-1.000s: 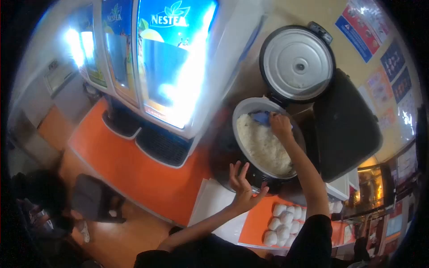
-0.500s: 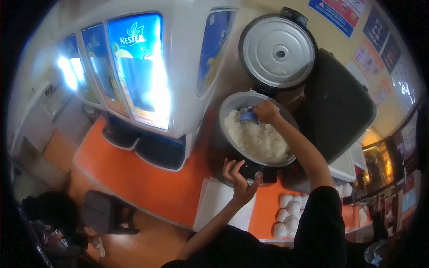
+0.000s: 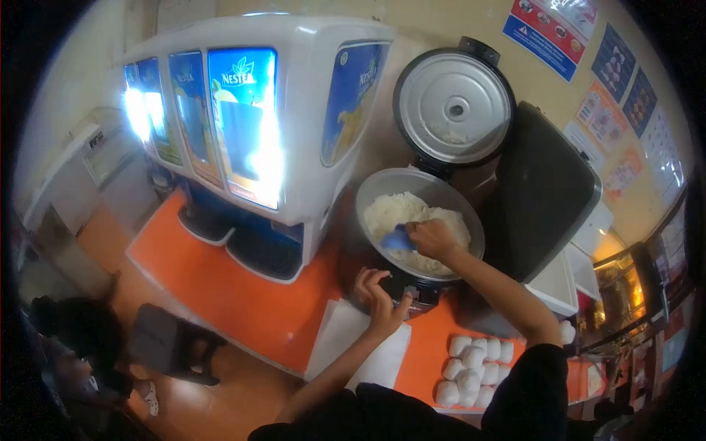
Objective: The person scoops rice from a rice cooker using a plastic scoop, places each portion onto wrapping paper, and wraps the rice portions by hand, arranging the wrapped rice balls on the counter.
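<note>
A large rice cooker (image 3: 351,253) stands with its lid (image 3: 457,103) raised, and white rice (image 3: 393,213) fills part of its pot. Inside the pot, my right hand (image 3: 434,239) is closed around a blue scoop (image 3: 398,239), which is down against the rice near the front side. The scoop's lower part is partly hidden. My left hand (image 3: 381,303) grips the front of the cooker by its latch, fingers curled against the dark body and thumb at the right of it.
Left of the cooker stands a drink dispenser (image 3: 309,110) on the orange counter (image 3: 198,272). White paper (image 3: 334,334) and several white wrapped bundles (image 3: 468,384) lie at the front. A dark open lid (image 3: 548,191) rises at right. A person (image 3: 81,334) is at lower left.
My right hand has drawn the blue scoop from the far side of the pot toward the near side. My left hand stays on the cooker's front. The camera view has shifted slightly.
</note>
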Motion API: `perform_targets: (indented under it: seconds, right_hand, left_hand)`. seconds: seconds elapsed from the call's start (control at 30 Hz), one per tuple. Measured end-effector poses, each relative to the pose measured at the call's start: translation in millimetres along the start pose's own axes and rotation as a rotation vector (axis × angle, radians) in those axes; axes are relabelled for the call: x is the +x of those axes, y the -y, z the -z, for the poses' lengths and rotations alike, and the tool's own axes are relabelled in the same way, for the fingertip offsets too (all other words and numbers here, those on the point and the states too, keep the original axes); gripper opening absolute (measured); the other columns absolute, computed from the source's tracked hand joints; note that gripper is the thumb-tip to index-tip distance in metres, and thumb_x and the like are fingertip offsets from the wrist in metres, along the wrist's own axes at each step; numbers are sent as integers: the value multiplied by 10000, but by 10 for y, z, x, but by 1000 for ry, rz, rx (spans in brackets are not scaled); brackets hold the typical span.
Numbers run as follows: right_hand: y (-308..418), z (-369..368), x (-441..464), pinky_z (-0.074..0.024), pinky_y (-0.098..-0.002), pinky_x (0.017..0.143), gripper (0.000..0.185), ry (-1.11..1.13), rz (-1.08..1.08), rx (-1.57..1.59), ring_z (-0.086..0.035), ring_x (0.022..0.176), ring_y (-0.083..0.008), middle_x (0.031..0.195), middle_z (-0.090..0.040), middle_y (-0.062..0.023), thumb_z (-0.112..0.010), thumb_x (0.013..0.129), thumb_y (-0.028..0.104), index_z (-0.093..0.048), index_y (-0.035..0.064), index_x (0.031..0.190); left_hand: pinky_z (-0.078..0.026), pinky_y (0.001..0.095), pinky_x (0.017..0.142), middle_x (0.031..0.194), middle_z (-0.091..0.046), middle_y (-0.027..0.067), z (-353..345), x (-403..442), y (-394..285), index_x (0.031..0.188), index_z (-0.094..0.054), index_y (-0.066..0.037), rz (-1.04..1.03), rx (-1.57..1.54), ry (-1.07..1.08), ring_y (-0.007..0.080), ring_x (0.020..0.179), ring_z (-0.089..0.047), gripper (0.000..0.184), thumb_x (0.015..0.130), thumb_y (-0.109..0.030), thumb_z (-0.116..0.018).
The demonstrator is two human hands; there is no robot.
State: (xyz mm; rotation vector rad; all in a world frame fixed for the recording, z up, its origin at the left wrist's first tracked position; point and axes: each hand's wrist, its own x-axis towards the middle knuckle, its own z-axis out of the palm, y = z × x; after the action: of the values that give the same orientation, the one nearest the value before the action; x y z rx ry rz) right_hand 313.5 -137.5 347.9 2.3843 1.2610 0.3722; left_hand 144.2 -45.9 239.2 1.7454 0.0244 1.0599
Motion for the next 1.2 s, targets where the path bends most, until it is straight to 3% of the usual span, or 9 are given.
perform_targets:
  seconds: [0.2, 0.3, 0.4, 0.5, 0.57, 0.7, 0.97, 1.07, 1.2]
  right_hand:
    - [-107, 760, -152, -557, -410, 664, 197, 218, -50, 87, -701, 758, -314, 830, -690, -149, -598, 790, 156, -640, 46, 948]
    - [-517, 299, 194, -557, -420, 674, 217, 19, -188, 91, -698, 771, -315, 853, -689, -153, -589, 797, 146, -650, 61, 987]
    - [-782, -418, 641, -546, -452, 643, 279, -92, -192, 13, -687, 733, -340, 809, -682, -164, -571, 808, 142, -597, 51, 1070]
    - [-720, -644, 801, -548, -450, 644, 295, -16, -162, -4, -689, 738, -338, 824, -689, -162, -567, 804, 126, -586, 54, 1090]
    - [-758, -695, 718, -549, -451, 650, 286, 23, -113, 27, -690, 742, -334, 822, -690, -162, -577, 802, 142, -595, 59, 1075]
    - [-591, -334, 576, -564, -433, 717, 277, 253, 37, 52, -700, 823, -323, 891, -703, -159, -582, 813, 167, -644, 72, 1066]
    - [-395, 333, 60, -545, -467, 726, 369, 224, -47, 270, -684, 840, -360, 873, -685, -204, -603, 822, 269, -617, 91, 1145]
    - [-281, 539, -78, -540, -481, 740, 400, 235, -39, 282, -679, 837, -374, 870, -681, -210, -599, 840, 301, -593, 105, 1189]
    - [-216, 623, -331, -535, -495, 749, 402, 243, -56, 322, -675, 831, -388, 858, -677, -215, -590, 860, 333, -583, 128, 1206]
  left_hand:
    - [-208, 555, 1032, 1165, -298, 177, -53, -23, 42, 1146, -390, -9, -51, 41, -62, 371, 1171, -279, 524, 770, -252, -661]
    - [-219, 549, 1023, 1154, -301, 180, -177, -78, 100, 1104, -396, 0, -80, 54, -141, 364, 1158, -296, 466, 778, -238, -630]
    - [-259, 530, 995, 1132, -314, 181, -242, -107, 149, 1056, -402, -11, -128, 34, -223, 359, 1151, -330, 412, 779, -238, -607]
    - [-280, 520, 999, 1158, -321, 193, -284, -111, 194, 1082, -421, -20, -146, -13, -270, 360, 1174, -330, 479, 807, -360, -618]
    - [-296, 515, 987, 1143, -322, 180, -284, -121, 197, 1072, -420, -29, -157, -22, -279, 357, 1163, -337, 465, 811, -360, -616]
    - [-300, 512, 969, 1120, -334, 179, -283, -105, 224, 1042, -409, -16, -198, 35, -256, 353, 1135, -361, 410, 802, -291, -596]
    - [-287, 501, 947, 1121, -324, 183, -265, -127, 222, 1031, -396, -4, -180, 58, -204, 340, 1108, -341, 370, 835, -275, -554]
    - [-245, 518, 987, 1122, -350, 171, -298, -162, 279, 1040, -437, -44, -162, 45, -229, 352, 1119, -341, 407, 863, -389, -562]
    - [-252, 520, 951, 1130, -312, 186, -247, -134, 197, 1042, -390, -11, -158, 91, -177, 338, 1121, -317, 420, 871, -355, -559]
